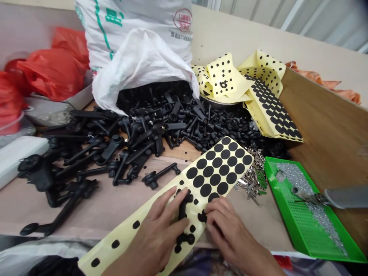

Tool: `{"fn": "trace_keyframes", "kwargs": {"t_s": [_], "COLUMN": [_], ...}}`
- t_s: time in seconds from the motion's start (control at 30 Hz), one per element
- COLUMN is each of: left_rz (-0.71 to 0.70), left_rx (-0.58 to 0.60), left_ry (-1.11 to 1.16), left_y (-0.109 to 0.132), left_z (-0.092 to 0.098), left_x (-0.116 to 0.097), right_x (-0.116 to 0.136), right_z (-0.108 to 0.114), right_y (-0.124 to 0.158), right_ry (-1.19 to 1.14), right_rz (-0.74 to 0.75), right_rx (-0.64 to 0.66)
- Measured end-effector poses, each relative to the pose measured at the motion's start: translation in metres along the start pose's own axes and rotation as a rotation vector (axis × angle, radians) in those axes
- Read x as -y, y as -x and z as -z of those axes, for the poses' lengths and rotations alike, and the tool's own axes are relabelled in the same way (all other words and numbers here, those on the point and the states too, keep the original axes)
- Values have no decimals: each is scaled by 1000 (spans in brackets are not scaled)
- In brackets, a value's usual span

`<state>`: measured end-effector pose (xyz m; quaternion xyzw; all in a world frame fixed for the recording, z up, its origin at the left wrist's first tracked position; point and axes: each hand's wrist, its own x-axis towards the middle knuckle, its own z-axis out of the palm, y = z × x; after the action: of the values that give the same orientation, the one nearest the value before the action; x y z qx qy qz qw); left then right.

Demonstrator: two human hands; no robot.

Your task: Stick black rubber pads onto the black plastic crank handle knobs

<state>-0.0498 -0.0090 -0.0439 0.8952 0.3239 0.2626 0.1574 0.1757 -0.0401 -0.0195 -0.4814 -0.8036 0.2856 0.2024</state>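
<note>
A long yellow backing sheet (161,209) with round black stickers (220,166) lies on the table in front of me. My left hand (161,230) rests on the sheet, fingers pressed around a black plastic lever part (184,220). My right hand (227,226) is curled beside it, fingertips pinching at a black sticker (202,217) near the part's end.
A heap of black plastic levers (115,145) spills from a white sack (138,61). Used yellow sheets (244,84) lie behind. A green tray (301,230) with small metal bits and a tool (330,197) sits right. Loose metal clips (253,180), red bags (48,69) left.
</note>
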Motion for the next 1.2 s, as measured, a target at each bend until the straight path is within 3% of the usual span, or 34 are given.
{"fn": "trace_keyframes", "kwargs": {"t_s": [0.2,0.3,0.47,0.6,0.77,0.9,0.97,1.2], "left_rz": [255,395,475,363,80,-51,14,491], "left_rx": [-19,-41,80,38,-121,-44,18,288], "left_ry": [50,-29,-118,-80,-357,-243,-87,308], "left_y": [16,4,-22,-28,-21,-11,-11,-41], "left_z": [19,13,2,-1,0,-1,-2,9], "left_x": [4,1,-4,-2,2,-5,-8,-2], "right_x": [-1,0,4,-1,-11,-15,-15,-8], "right_z": [24,27,24,19,13,8,7,3], "right_y": [6,1,-11,-16,-20,-24,-25,-28], "right_ry": [-177,-327,-629,-823,-959,-1042,-1105,-1228], "right_rz": [-106,-106,-150,-181,-273,-316,-334,-384], "right_rx": [178,90,-54,-160,-255,-277,-271,-238]}}
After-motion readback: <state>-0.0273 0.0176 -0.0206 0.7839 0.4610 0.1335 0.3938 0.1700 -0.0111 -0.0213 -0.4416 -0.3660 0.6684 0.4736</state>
